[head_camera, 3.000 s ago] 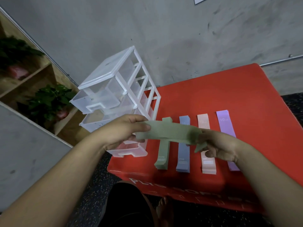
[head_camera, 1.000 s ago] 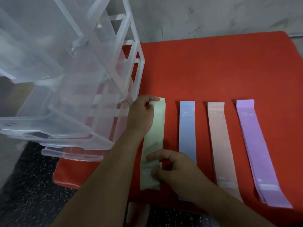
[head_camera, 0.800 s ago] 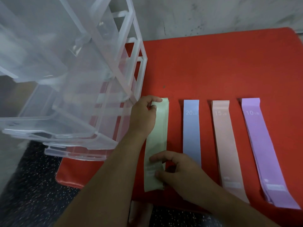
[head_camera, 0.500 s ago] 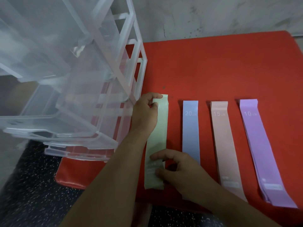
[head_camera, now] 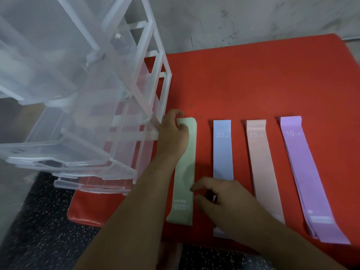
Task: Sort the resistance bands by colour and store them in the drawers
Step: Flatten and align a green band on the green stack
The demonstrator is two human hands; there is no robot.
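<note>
Resistance bands [head_camera: 261,172]: four flat lots, laid side by side, lengthwise from the near edge of the red table [head_camera: 253,75].
- Right hand [head_camera: 224,199]: nearest. It lies over the near part of the blue band [head_camera: 222,152] with its fingers curled. The forefinger and thumb tips are at the right edge of the green band [head_camera: 185,172]; whether they nip it cannot be told.
- Green band: leftmost lot, toward the near left corner.
- Left hand [head_camera: 172,137]: at the green band's far end. Its thumb is on top and its forefinger is hooked over the end, pinching it.
- Pink band [head_camera: 261,152], marked 15, and purple band [head_camera: 300,168], marked 10: to the right, untouched.
- Drawer unit [head_camera: 97,94]: clear plastic, at the left edge just beside the left hand. Its drawers are pulled out past that edge.
</note>
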